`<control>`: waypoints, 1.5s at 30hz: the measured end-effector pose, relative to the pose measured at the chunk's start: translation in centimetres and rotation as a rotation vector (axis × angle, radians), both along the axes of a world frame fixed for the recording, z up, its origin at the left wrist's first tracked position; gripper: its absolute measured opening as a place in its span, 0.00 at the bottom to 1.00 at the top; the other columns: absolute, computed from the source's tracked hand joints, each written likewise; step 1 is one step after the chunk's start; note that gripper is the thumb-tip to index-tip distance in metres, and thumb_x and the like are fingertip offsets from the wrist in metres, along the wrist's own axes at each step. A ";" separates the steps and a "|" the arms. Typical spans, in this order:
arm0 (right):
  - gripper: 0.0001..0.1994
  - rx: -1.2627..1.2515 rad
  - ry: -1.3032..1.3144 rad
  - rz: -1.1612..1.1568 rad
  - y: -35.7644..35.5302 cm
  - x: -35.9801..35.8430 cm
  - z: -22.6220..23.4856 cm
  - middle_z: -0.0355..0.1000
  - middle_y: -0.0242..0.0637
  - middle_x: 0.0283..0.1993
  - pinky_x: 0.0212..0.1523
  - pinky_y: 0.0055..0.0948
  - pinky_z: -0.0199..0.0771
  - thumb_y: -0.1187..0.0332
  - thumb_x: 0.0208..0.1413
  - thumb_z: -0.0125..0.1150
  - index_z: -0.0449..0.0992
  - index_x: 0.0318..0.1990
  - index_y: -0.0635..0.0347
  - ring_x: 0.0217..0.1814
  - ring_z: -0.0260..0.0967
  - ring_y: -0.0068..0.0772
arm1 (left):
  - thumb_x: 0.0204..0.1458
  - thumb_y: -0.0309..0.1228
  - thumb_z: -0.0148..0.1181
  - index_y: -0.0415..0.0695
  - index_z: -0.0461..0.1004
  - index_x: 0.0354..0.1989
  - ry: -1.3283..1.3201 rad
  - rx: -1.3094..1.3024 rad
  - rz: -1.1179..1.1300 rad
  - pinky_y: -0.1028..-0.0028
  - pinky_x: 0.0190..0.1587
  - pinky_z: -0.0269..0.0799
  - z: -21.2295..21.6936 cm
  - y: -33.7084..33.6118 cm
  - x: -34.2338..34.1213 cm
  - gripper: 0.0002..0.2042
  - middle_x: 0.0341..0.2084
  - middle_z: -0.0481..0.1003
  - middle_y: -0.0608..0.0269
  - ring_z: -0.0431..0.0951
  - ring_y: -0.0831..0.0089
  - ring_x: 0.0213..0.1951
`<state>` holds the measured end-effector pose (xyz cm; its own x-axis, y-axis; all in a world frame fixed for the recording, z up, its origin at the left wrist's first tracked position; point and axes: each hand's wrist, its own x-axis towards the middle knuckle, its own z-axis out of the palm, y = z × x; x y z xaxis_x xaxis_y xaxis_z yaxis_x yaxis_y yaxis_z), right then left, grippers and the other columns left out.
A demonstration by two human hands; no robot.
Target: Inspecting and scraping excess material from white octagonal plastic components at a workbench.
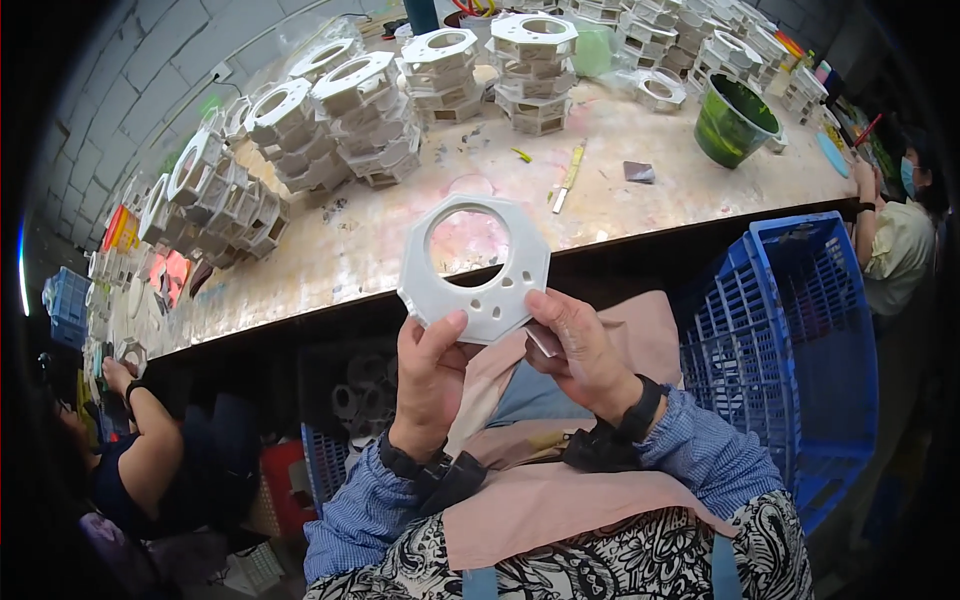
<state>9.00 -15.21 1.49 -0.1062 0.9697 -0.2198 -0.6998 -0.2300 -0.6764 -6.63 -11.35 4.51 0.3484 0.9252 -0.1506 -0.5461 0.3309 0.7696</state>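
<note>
A worn workbench carries stacked white octagonal frames; the left hand and right hand both pinch one white octagonal frame above the lap.

No packages, labels, signs or screens clearly visible anywhere in view.

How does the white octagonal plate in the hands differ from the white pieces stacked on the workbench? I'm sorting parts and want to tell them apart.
The octagonal plate is a single piece, held up on edge by the left hand and right hand; the stacked pieces stand in piles on the workbench. The plate looks flat and thin; the stacked pieces look thicker, with side walls. Both are white and angular, with a large round opening.
</note>
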 end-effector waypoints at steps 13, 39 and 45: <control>0.19 0.160 -0.229 -0.011 -0.3 4.4 0.7 0.65 0.20 0.25 0.18 0.12 0.47 0.57 0.65 0.51 0.73 0.50 0.65 0.20 0.50 0.08 | 0.53 0.27 0.61 0.32 0.62 0.55 0.112 0.124 -0.100 0.66 0.51 0.75 0.3 0.3 1.5 0.23 0.46 0.73 0.52 0.77 0.67 0.46; 0.05 0.656 -1.520 -0.523 3.3 5.9 2.3 0.69 0.39 0.18 0.19 0.34 0.67 0.70 0.56 0.58 0.68 0.35 0.58 0.19 0.71 0.42 | 0.48 0.24 0.63 0.35 0.61 0.56 0.235 0.160 -0.107 0.70 0.55 0.66 -3.3 1.0 2.5 0.26 0.48 0.71 0.57 0.72 0.72 0.50; 0.06 0.459 -2.059 -0.476 5.5 7.2 1.5 0.65 0.39 0.15 0.18 0.36 0.66 0.69 0.55 0.59 0.68 0.29 0.53 0.17 0.69 0.40 | 0.49 0.23 0.63 0.34 0.62 0.56 0.258 0.186 -0.135 0.70 0.55 0.66 -3.5 1.2 1.4 0.25 0.47 0.72 0.57 0.73 0.71 0.49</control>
